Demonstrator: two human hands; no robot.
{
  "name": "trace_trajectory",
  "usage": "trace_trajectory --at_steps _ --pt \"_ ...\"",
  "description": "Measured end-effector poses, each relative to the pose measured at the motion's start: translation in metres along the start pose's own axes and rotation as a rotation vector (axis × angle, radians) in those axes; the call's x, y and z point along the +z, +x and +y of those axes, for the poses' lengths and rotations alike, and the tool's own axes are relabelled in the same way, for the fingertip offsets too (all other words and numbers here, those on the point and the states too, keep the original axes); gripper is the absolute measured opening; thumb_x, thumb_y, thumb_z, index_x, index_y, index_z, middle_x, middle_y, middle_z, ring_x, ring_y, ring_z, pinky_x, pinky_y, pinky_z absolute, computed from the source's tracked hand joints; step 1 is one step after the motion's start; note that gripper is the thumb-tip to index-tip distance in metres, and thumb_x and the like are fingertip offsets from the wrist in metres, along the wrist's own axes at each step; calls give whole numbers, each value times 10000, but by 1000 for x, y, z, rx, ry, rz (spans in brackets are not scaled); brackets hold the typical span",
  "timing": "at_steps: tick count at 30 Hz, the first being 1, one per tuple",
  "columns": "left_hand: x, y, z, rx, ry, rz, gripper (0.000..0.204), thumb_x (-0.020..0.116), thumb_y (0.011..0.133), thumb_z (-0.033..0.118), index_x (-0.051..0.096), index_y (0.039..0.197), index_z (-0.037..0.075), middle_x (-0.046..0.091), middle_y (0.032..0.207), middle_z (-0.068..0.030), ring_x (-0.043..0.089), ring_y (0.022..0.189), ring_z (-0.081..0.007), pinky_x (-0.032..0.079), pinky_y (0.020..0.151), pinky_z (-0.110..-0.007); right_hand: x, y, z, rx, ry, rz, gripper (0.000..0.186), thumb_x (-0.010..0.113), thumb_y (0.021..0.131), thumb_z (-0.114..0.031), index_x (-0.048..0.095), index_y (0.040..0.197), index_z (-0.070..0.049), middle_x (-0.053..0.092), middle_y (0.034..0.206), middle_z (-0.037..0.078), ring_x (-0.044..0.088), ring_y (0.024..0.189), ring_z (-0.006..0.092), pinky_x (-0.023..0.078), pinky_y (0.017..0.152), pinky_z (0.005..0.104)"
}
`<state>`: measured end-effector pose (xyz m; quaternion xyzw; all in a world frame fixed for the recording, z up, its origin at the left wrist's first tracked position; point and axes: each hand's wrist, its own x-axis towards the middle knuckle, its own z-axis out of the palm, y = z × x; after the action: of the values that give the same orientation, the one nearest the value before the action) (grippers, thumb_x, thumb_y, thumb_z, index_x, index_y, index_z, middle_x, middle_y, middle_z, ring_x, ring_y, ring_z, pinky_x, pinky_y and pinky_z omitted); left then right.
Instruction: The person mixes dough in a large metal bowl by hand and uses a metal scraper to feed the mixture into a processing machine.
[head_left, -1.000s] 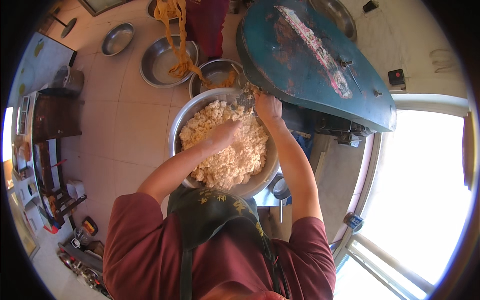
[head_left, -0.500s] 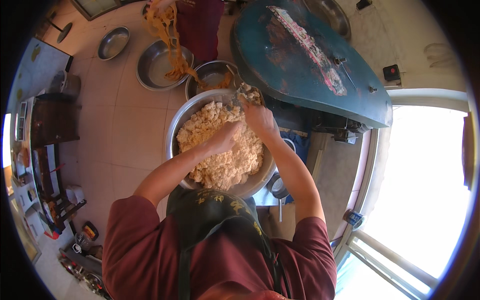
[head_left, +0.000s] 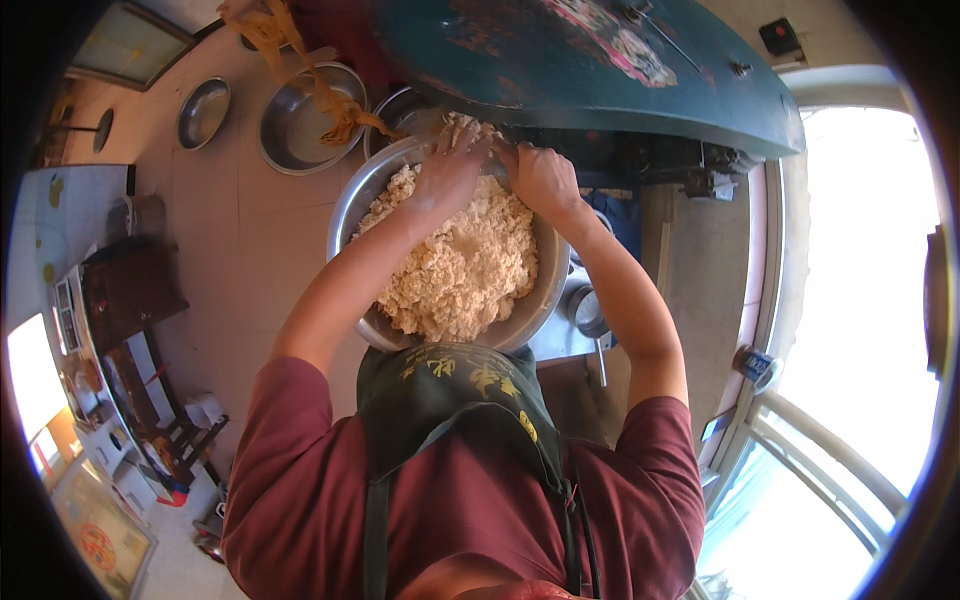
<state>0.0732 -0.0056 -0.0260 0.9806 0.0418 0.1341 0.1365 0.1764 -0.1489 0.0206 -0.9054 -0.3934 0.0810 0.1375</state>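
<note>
A large metal basin (head_left: 346, 218) stands in front of me, heaped with crumbly, pale dough (head_left: 455, 260). At its far side my left hand (head_left: 450, 172) reaches over the dough, back up and fingers stretched forward against a lumpy clump of dough (head_left: 470, 128). Beside it, my right hand (head_left: 546, 182) is at the far right rim, under the edge of the green machine. Its fingers are curled and closed; what lies inside them is hidden. The two hands are close together, and the clump lies just beyond them.
The big green machine housing (head_left: 520, 65) overhangs the far right. Past the basin, metal bowls (head_left: 285, 140) stand on the tiled floor, with orange-brown strips (head_left: 325, 95) hanging into one. To the right are a handled pan (head_left: 588, 312) and a bright doorway (head_left: 860, 300). Shelving (head_left: 135, 290) lines the left.
My left hand has moved from the middle of the dough forward to the far rim, its closed fingers now stretched. My right hand has shifted slightly right. The whole view has shifted.
</note>
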Motion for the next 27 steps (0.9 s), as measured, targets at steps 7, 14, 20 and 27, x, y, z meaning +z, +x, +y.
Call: trace_trajectory --at_steps 7,14,20,27 --pt "20 -70 25 128 -439 -668 624 685 832 79 457 1413 105 510 1366 -169 475 1305 -351 371 1120 -495 -7 -23 4 86 128 -75 464 505 991 -401 682 916 22 677 783 279 680 729 435 555 661 497" --pt "38 -83 52 178 -359 -749 706 791 765 224 488 1397 149 511 1336 -142 484 1284 -328 371 1098 -471 -20 -75 5 82 293 8 384 582 964 -367 686 989 1 686 844 260 660 769 457 540 672 505" --pt "51 -90 62 402 -320 -362 498 734 793 131 592 1270 115 564 1261 -118 531 1197 -335 404 1045 -477 0 -58 4 79 289 66 259 629 938 -271 702 996 -29 649 754 278 642 714 467 522 595 500" --pt "43 -77 33 -309 -843 -462 408 765 793 89 616 1172 57 649 1051 -110 621 988 -315 516 906 -388 11 -41 -2 -7 204 44 347 601 953 -328 665 823 -13 647 717 265 645 693 463 523 607 529"
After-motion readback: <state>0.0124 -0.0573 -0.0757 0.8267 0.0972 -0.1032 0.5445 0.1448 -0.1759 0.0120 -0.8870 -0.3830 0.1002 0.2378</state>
